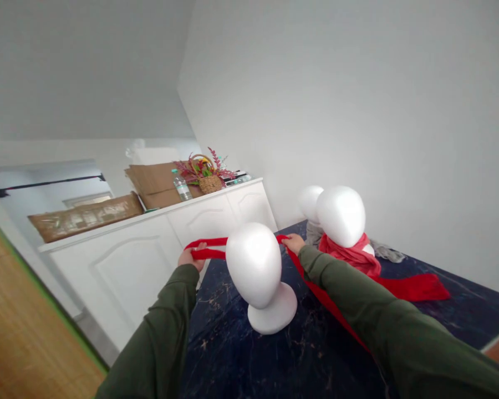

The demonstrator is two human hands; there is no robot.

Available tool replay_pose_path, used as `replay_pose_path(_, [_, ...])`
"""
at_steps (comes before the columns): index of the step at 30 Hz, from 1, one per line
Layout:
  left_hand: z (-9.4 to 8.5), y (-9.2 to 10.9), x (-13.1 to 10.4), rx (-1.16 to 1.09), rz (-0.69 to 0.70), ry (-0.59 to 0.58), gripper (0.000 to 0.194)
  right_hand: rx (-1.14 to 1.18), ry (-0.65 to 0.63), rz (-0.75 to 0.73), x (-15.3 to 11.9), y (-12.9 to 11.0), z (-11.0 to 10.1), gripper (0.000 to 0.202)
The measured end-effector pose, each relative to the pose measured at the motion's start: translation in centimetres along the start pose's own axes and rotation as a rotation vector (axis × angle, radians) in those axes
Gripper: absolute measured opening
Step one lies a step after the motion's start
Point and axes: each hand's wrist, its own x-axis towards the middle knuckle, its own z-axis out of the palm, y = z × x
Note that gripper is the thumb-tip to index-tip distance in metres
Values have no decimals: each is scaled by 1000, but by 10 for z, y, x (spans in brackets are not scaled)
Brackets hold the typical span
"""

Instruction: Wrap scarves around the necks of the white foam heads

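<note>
**Red scarf behind the foam head**

Both hands pinch the scarf point(208, 249): left hand point(191, 256) closed on one end, right hand point(293, 243) closed on the other. It runs behind the head point(253, 265) (white foam). Best keep it flat, tight and even.

Long red fabric scarf point(208, 249): soft, narrow band, stretched taut and roughly level behind the nearest head form. Its left end is bunched and folded double; the right part runs down across the dark tabletop as a flat strip, partly hidden under a sleeve.

White foam mannequin head point(254, 265): smooth, featureless, egg-shaped, matte. Stands upright on its own round flared base on the dark marbled tabletop, near the table's left edge. The scarf passes behind it at about mid-height; contact between scarf and foam cannot be told from this view.
</note>
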Motion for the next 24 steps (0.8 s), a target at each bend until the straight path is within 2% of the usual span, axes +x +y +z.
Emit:
replay_pose_path(3, [-32, -32, -13, 53, -104, 30, 19, -223, -59, -11, -21, 53, 11, 14])
replay_pose_path(6, [-67, -53, -42, 108, -209, -40, 18, -387, -122, -97, -48, 87, 4, 42])
replay_pose_path(8, [-91, -63, -67, 146, -286, -123, 15, -518, -185, -142, -66, 97, -10, 57])
replay_pose_path(12, [-125, -83, -113, 196, -433, -405, 14, -958, -351, -216, -100, 95, -47, 73])
replay_pose_path(14, [-131, -96, -129, 242, -472, -496, 20, -1079, -382, -244, -113, 90, -60, 69])
replay_pose_path(17, [-127, -116, -144, 402, -443, -573, 18, -1178, -350, -206, -125, 83, -69, 41])
replay_pose_path(19, [-120, -129, -147, 525, -410, -589, 20, -1154, -346, -206, -128, 79, -69, 26])
replay_pose_path(21, [-114, -142, -148, 609, -411, -602, 24, -993, -391, -243, -130, 75, -64, 19])
replay_pose_path(24, [-109, -160, -146, 669, -451, -619, 36, -577, -504, -227, -135, 68, -44, 21])
